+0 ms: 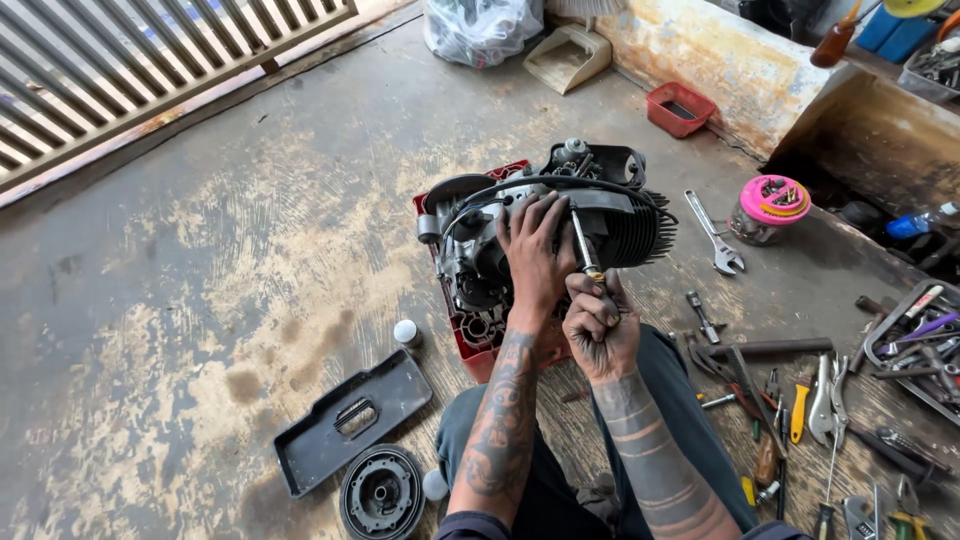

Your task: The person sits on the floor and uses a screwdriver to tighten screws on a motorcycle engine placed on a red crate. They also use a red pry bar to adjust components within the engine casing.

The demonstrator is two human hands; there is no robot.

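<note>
Both hands work at an engine (560, 225) sitting on a red crate (478, 350) mid-floor. Left hand (535, 255) lies spread-fingered on the casing; right hand (598, 325) is fisted around a screwdriver (583, 245) whose tip meets the engine.

Small engine (545, 235), black and grey metal, resting on its side atop a red plastic crate (480, 345) on the stained concrete floor; dark cooling fins fanned out at the right end, black cable looped over the top. Screwdriver (583, 245) with bright metal shaft, tilted, tip set against the engine's upper casing, handle hidden inside the closed fist just below.
</note>
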